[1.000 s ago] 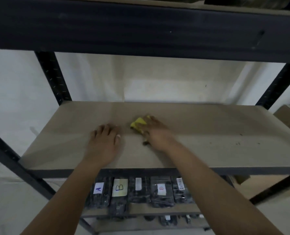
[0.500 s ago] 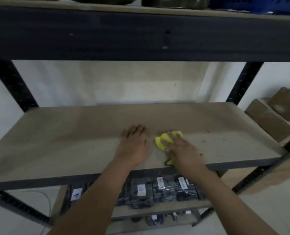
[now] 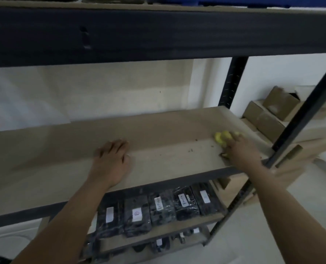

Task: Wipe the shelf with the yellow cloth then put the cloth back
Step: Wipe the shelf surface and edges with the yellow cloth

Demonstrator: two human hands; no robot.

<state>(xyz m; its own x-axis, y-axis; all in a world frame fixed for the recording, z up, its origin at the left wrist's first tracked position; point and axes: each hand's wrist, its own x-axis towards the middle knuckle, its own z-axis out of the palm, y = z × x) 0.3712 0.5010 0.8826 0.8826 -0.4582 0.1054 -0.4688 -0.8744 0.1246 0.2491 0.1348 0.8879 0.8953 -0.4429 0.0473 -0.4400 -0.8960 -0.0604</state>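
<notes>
The beige shelf board (image 3: 63, 149) spans the middle of the view in a black metal rack. A crumpled yellow cloth (image 3: 223, 137) lies near the board's right end, and my right hand (image 3: 240, 151) presses down on it, covering its near part. My left hand (image 3: 111, 162) rests flat on the board's middle with fingers spread and nothing in it. Dark crumbs (image 3: 191, 150) dot the board between the two hands.
A black upright post (image 3: 303, 115) stands just right of my right hand. Cardboard boxes (image 3: 276, 111) are stacked beyond the rack on the right. Several black labelled packs (image 3: 158, 208) fill the shelf below. A dark beam (image 3: 158, 35) runs overhead.
My right hand has swept the cloth from the board's middle to its right end. The view has swung right. My left hand has stayed planted on the board.
</notes>
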